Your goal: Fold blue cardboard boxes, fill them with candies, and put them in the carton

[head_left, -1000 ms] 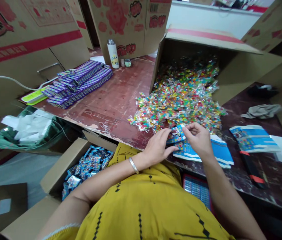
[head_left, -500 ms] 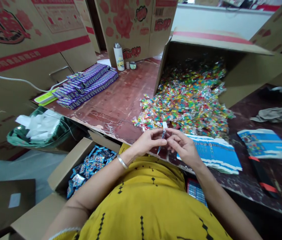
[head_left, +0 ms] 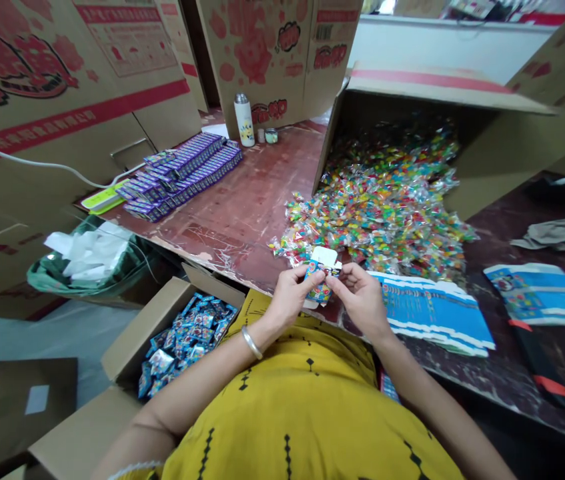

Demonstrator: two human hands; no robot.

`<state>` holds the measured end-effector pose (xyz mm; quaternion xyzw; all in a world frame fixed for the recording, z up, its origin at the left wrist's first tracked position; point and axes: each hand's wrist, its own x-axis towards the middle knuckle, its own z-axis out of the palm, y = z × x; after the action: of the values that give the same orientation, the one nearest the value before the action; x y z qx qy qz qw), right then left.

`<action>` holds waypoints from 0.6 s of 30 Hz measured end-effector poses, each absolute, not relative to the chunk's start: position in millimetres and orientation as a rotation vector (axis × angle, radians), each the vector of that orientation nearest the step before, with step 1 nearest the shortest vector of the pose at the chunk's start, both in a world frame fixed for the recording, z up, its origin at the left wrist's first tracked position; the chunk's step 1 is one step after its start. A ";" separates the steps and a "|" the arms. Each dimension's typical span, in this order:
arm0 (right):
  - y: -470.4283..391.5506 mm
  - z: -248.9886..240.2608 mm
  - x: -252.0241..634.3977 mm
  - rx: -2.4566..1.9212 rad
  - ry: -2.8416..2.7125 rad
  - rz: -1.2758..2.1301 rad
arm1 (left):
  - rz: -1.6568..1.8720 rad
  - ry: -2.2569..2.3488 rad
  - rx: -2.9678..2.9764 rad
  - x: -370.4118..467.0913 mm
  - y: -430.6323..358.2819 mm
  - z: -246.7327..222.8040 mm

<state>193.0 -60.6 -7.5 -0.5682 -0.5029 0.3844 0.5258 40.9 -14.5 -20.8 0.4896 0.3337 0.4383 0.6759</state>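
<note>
A small blue printed carton (head_left: 318, 293) with white end flaps is held in front of me at the table's near edge. My left hand (head_left: 289, 293) grips its left side, thumb on the printed face. My right hand (head_left: 363, 297) pinches its right side between thumb and fingers. The carton's upper flap stands up, and its inside does not show. Just beyond my hands lies a heap of clear-wrapped colourful candies (head_left: 377, 207), spilling from a tipped cardboard box (head_left: 487, 160). Flat blue cartons (head_left: 437, 310) lie in an overlapping row beside my right hand.
Purple small boxes (head_left: 182, 173) are stacked at the table's left, near a white bottle (head_left: 245, 120). Below the edge stands an open box of blue packets (head_left: 187, 340) and a green bag (head_left: 42, 273). More flat cartons (head_left: 542, 290) and a black-and-red tool (head_left: 542, 367) lie right.
The carton was seen edge-on as a thin flat strip; now its printed face is turned towards me and it looks opened out. My hands have moved slightly apart.
</note>
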 end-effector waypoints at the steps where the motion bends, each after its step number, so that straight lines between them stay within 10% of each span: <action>1: -60.2 -10.5 188.5 -1.352 -1.168 0.892 | 1.006 0.744 1.087 41.6 -16.5 -20.5; 18: -57.9 -22.9 183.1 -1.394 -1.378 0.508 | 0.849 0.635 1.281 19.4 -23.0 -18.1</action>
<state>183.1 -57.9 -22.9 -0.5839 -0.5771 0.2126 0.5299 19.4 -23.0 -18.1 0.5693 0.2822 0.3772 0.6738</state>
